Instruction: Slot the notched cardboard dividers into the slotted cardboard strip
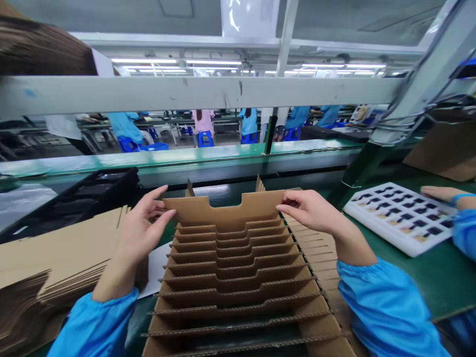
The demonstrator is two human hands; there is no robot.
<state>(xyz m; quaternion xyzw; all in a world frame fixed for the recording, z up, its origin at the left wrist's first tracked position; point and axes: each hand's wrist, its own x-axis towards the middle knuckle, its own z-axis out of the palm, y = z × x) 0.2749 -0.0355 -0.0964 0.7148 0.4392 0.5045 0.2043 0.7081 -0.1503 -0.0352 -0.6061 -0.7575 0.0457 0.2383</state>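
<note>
I count two hands of mine in view, both in blue sleeves, and one cardboard divider sheet held between them. It stands upright at the far end of the carton, on the green bench. Ahead of it, towards me, I make out roughly eight more dividers already slotted in a row, all with the same stepped notch along the top.

My left hand pinches the sheet's left top corner, thumb on the near face, fingers curled behind. My right hand grips the right top corner the same way, fingers half closed over the edge. The sheet spans the gap between both hands, touching each.

One stack of flat cardboard lies just left of my left forearm. One white tray of small dark parts sits well to the right, with a co-worker's hand resting at its far edge.
</note>
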